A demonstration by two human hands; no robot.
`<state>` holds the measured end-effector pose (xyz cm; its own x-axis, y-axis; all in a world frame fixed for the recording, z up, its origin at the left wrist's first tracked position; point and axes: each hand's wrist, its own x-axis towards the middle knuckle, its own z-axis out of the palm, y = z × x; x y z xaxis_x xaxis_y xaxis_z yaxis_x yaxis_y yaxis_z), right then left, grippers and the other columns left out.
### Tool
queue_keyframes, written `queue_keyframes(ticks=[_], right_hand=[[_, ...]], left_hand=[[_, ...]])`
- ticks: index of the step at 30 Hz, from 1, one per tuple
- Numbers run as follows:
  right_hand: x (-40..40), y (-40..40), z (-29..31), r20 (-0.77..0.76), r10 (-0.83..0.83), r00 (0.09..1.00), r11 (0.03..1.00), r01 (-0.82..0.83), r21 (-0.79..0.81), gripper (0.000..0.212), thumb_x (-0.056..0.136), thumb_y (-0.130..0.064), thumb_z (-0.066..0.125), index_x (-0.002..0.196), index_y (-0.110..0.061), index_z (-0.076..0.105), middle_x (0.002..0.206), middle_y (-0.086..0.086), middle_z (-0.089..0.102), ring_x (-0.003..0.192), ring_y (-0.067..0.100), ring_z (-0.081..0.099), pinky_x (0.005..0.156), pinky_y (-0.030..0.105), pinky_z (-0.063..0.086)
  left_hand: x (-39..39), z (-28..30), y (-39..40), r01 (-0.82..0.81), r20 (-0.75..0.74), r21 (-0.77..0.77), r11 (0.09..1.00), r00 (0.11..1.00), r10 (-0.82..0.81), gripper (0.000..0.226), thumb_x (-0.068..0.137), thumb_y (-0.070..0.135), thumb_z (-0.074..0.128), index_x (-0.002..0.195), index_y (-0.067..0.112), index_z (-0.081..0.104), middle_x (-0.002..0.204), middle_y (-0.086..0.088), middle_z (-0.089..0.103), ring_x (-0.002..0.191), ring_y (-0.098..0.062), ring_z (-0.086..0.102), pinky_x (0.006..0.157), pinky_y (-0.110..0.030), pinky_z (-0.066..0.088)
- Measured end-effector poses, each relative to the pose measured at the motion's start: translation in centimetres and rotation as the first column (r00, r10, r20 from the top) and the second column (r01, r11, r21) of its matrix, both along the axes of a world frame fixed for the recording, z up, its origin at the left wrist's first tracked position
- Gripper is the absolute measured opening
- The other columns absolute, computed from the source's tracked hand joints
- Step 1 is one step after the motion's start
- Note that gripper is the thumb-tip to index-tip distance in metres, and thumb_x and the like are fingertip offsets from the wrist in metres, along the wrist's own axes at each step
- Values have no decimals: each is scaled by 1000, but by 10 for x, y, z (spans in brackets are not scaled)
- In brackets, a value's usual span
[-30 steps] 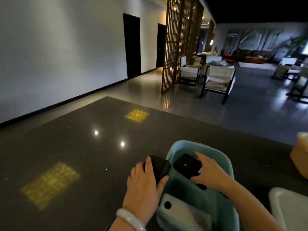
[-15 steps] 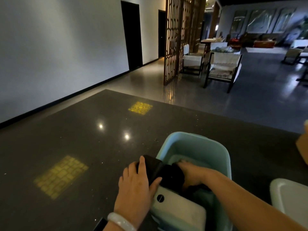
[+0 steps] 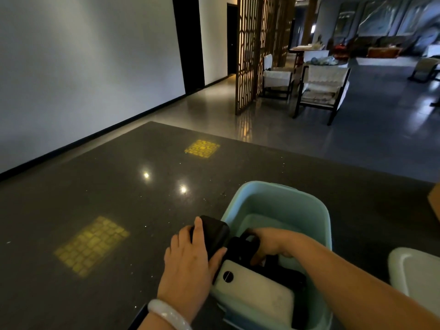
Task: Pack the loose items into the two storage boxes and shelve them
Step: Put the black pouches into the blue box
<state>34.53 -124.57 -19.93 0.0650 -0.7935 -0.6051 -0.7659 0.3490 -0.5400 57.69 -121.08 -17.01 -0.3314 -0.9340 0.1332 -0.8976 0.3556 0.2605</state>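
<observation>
A light blue storage box (image 3: 281,201) sits on the dark speckled surface (image 3: 95,186). The left hand (image 3: 190,260) grips a black rounded case (image 3: 214,232) at the box's left rim, fingers (image 3: 198,228) curled over its top and thumb against its side. The right hand (image 3: 273,241) reaches down inside the box, its fingers closed round a second black item (image 3: 242,246) (its exact kind is hard to tell). A white device (image 3: 257,291) with a dark round spot lies in the box's near end. A pale box (image 3: 419,272) stands just to the right.
</observation>
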Motion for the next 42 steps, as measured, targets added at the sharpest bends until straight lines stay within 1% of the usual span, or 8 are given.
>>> queue_keyframes(ticks=[9,14,23,28,32,35,39,42], right_hand=[[3,2,6,-37,72,997,997,-73,-38,76,72,-17,80,137,-29,44,125,2,60,111,22,58,96,42,49],[0,12,26,226,-105,968,972,148,-181,50,80,-29,75,127,-27,55,115,-6,62,106,12,60,98,37,49],[28,46,82,838,-215,502,899,436,-30,28,94,-17,57,114,2,62,105,22,68,89,28,67,75,35,55],[18,56,94,817,-312,485,801,597,-49,24,96,-10,50,115,-1,62,114,29,63,97,39,63,85,47,53],[5,61,107,821,-345,455,787,617,-11,25,95,-11,52,119,-5,59,116,24,64,105,37,63,86,44,52],[1,62,112,785,-345,514,794,605,-47,26,93,-13,56,119,-9,57,113,18,67,105,31,65,87,41,53],[3,61,107,391,-196,899,856,351,-379,40,89,-29,65,124,-21,49,116,-7,61,102,8,61,88,24,51],[13,58,106,182,-18,983,855,110,-508,68,71,-43,78,129,-37,41,118,-18,54,102,-5,54,77,12,44]], left_hand=[[8,1,-1,-38,-55,66,997,998,42,84,87,68,29,152,24,0,145,1,28,130,-15,30,110,-33,32],[6,12,1,-17,-49,14,1000,999,18,83,86,70,29,152,26,2,141,4,29,126,-13,32,108,-31,33],[-45,37,-1,58,-185,-106,993,980,-77,78,91,62,41,151,26,6,139,5,27,123,-12,30,104,-28,32],[-54,59,-14,173,-570,191,966,821,-35,65,90,46,58,145,25,31,134,5,41,124,-12,43,103,-32,41],[-47,79,-20,382,-760,567,730,584,286,37,92,26,61,127,17,55,111,-5,69,102,-21,67,95,-43,52],[-45,77,-19,472,-749,659,585,478,458,32,86,15,67,117,16,60,103,-12,73,99,-29,69,95,-52,50],[-55,69,-12,398,-791,612,684,317,523,41,81,3,71,116,13,54,105,-16,70,92,-30,70,78,-46,57],[-68,66,-9,332,-802,597,731,256,539,44,79,-3,72,112,14,48,105,-15,66,87,-29,70,62,-38,58]])
